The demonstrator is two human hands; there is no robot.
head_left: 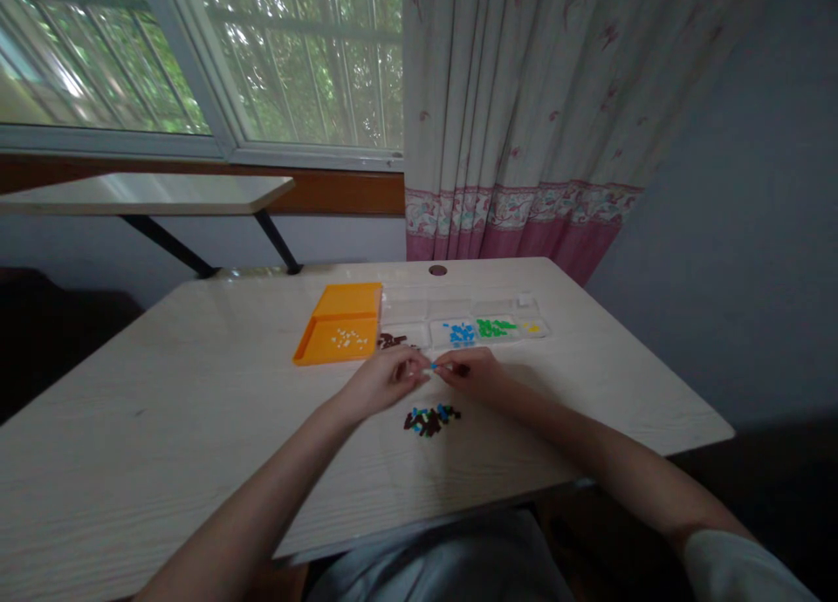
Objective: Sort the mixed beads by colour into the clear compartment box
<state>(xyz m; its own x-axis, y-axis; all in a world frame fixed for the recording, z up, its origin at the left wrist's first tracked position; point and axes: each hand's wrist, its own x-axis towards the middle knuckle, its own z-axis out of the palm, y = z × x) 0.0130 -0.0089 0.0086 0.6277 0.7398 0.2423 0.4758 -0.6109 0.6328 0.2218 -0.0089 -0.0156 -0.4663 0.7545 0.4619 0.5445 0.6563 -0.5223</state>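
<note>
My left hand and my right hand meet above the middle of the table, with their fingertips almost touching. A tiny blue piece shows at the tips of my right thumb and forefinger, which pinch it. My left fingers are also closed in a pinch; what they hold is too small to make out. Just below the hands lies a loose pile of small brown, blue and green pieces. Behind them, brown pieces, blue pieces, green pieces and a few yellow pieces sit in a clear compartment box.
An orange open tray holding small white pieces stands left of the clear box. A raised shelf on black legs is at the table's back left. The wooden table has a round cable hole near its far edge.
</note>
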